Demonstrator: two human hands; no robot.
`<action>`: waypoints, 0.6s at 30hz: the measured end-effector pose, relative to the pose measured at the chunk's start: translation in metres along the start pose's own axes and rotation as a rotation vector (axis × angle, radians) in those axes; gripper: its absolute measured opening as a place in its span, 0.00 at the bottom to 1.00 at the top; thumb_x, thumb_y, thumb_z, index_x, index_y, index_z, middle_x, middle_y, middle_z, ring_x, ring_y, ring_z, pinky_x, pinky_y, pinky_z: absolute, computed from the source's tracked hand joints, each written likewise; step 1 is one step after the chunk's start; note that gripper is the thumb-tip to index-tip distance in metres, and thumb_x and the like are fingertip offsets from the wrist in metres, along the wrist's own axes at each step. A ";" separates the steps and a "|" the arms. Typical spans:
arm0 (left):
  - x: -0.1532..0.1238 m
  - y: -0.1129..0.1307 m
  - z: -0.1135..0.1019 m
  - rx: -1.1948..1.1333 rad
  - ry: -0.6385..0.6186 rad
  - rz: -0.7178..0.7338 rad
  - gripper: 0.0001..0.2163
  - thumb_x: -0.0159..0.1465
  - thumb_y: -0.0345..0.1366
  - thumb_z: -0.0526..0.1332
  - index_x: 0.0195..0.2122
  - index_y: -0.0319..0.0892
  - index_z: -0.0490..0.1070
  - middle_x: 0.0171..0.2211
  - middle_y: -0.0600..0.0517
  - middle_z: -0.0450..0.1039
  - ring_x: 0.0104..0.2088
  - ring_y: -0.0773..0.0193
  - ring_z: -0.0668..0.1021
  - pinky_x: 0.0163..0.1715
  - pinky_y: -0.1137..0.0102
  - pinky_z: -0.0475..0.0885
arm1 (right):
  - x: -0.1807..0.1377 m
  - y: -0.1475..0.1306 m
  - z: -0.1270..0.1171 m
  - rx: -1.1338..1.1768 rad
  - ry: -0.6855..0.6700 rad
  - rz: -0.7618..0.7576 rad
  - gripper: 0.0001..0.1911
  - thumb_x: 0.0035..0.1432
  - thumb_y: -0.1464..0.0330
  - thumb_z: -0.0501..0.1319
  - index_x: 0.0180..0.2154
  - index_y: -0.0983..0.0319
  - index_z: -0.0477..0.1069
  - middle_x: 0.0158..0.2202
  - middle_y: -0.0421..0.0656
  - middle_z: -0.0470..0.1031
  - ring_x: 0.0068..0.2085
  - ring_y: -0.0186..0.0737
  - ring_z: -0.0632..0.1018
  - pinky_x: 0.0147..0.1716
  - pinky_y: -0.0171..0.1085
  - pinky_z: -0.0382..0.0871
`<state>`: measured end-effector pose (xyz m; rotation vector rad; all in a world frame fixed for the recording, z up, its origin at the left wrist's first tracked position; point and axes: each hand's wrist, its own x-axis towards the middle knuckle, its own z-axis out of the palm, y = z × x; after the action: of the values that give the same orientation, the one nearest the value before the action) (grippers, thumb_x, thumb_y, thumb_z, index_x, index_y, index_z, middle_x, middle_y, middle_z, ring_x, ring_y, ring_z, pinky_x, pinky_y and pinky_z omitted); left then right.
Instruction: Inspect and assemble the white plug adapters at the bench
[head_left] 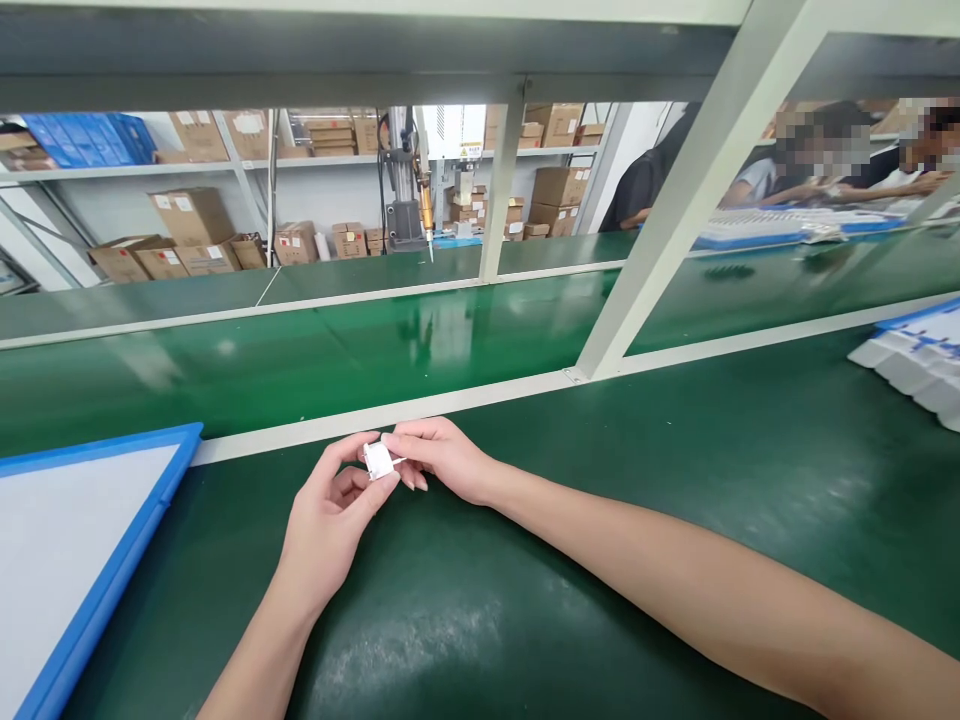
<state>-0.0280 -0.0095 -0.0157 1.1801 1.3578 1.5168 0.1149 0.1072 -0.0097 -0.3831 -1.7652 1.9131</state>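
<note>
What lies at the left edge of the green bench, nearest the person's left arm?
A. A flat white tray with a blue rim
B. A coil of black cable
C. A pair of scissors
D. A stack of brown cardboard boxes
A: the blue-rimmed white tray lies flat on the green bench, left of the left hand, which shares a small white part with the right hand.

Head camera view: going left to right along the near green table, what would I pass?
Blue-framed white tray → left hand → small white part held by both hands → right hand → stack of white pieces at the right edge.
</note>
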 end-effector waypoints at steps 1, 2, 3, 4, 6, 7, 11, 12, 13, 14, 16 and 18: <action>0.000 0.000 0.000 -0.003 0.006 -0.010 0.25 0.59 0.45 0.71 0.56 0.47 0.70 0.47 0.49 0.71 0.35 0.67 0.77 0.31 0.75 0.74 | 0.000 -0.001 0.000 -0.006 -0.003 0.008 0.28 0.59 0.47 0.67 0.27 0.66 0.69 0.20 0.39 0.67 0.20 0.30 0.66 0.19 0.30 0.57; 0.000 0.000 0.000 -0.005 0.012 -0.024 0.26 0.58 0.45 0.71 0.56 0.47 0.70 0.47 0.49 0.71 0.36 0.66 0.78 0.32 0.75 0.75 | -0.001 -0.002 0.000 -0.012 -0.005 0.015 0.28 0.60 0.47 0.67 0.26 0.65 0.68 0.19 0.39 0.67 0.20 0.30 0.64 0.19 0.29 0.55; 0.000 0.001 0.001 -0.004 0.013 -0.039 0.27 0.57 0.45 0.72 0.57 0.47 0.70 0.48 0.48 0.72 0.37 0.65 0.78 0.33 0.74 0.76 | -0.001 -0.003 0.000 -0.018 -0.007 0.021 0.28 0.60 0.48 0.67 0.25 0.65 0.67 0.19 0.38 0.66 0.19 0.29 0.63 0.19 0.30 0.53; -0.001 0.001 0.001 -0.002 0.013 -0.049 0.27 0.56 0.45 0.72 0.56 0.47 0.70 0.48 0.48 0.72 0.38 0.64 0.78 0.35 0.73 0.77 | -0.002 -0.004 0.000 -0.026 -0.011 0.026 0.28 0.60 0.48 0.66 0.25 0.65 0.67 0.19 0.38 0.65 0.19 0.29 0.62 0.19 0.30 0.52; -0.001 0.001 0.001 0.002 0.009 -0.046 0.29 0.55 0.44 0.73 0.57 0.48 0.70 0.48 0.48 0.72 0.37 0.65 0.78 0.38 0.72 0.78 | -0.003 -0.006 0.000 -0.047 -0.023 0.033 0.28 0.62 0.49 0.65 0.23 0.65 0.66 0.18 0.37 0.63 0.19 0.28 0.60 0.19 0.30 0.50; -0.002 0.001 0.001 0.003 0.012 -0.035 0.30 0.55 0.44 0.74 0.57 0.48 0.70 0.47 0.49 0.72 0.36 0.66 0.77 0.39 0.71 0.79 | -0.004 -0.007 0.001 -0.059 -0.029 0.034 0.28 0.62 0.50 0.64 0.23 0.65 0.65 0.17 0.37 0.63 0.19 0.28 0.59 0.20 0.30 0.50; -0.002 0.000 0.002 -0.004 0.019 -0.010 0.29 0.55 0.43 0.73 0.58 0.48 0.69 0.48 0.48 0.70 0.35 0.67 0.77 0.37 0.72 0.78 | -0.005 -0.008 0.001 -0.100 -0.023 0.034 0.26 0.63 0.53 0.62 0.22 0.64 0.64 0.17 0.37 0.62 0.19 0.28 0.59 0.22 0.31 0.51; -0.002 0.000 0.002 -0.007 0.019 -0.009 0.29 0.55 0.44 0.73 0.57 0.47 0.69 0.49 0.48 0.70 0.36 0.67 0.77 0.36 0.72 0.78 | -0.005 -0.007 0.001 -0.106 -0.019 0.034 0.25 0.63 0.54 0.61 0.21 0.64 0.64 0.17 0.37 0.61 0.19 0.29 0.59 0.22 0.31 0.51; -0.001 -0.001 0.002 -0.009 0.018 -0.009 0.29 0.55 0.44 0.73 0.57 0.47 0.69 0.49 0.48 0.69 0.36 0.67 0.77 0.36 0.72 0.78 | -0.005 -0.007 0.001 -0.111 -0.015 0.034 0.25 0.64 0.54 0.60 0.21 0.64 0.64 0.17 0.37 0.61 0.20 0.29 0.58 0.22 0.31 0.51; -0.001 -0.001 0.002 -0.009 0.017 -0.006 0.29 0.55 0.44 0.73 0.57 0.47 0.69 0.50 0.47 0.69 0.35 0.67 0.77 0.36 0.72 0.78 | -0.005 -0.006 0.001 -0.112 -0.012 0.032 0.25 0.64 0.55 0.60 0.20 0.64 0.63 0.17 0.37 0.60 0.20 0.29 0.58 0.22 0.31 0.50; 0.000 -0.001 0.003 -0.008 0.014 0.005 0.28 0.56 0.44 0.72 0.57 0.46 0.68 0.50 0.47 0.69 0.33 0.69 0.76 0.34 0.73 0.77 | -0.004 -0.005 0.001 -0.109 -0.006 0.025 0.26 0.64 0.55 0.60 0.19 0.64 0.61 0.17 0.37 0.59 0.20 0.29 0.58 0.22 0.31 0.49; 0.001 0.001 0.003 -0.008 0.010 0.009 0.27 0.58 0.44 0.71 0.57 0.45 0.69 0.49 0.47 0.69 0.31 0.71 0.74 0.33 0.73 0.75 | -0.003 -0.004 0.001 -0.094 0.001 0.016 0.27 0.64 0.55 0.60 0.19 0.63 0.60 0.17 0.37 0.58 0.20 0.28 0.58 0.21 0.31 0.48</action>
<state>-0.0255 -0.0079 -0.0150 1.1770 1.3535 1.5346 0.1174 0.1046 -0.0060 -0.4328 -1.8623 1.8450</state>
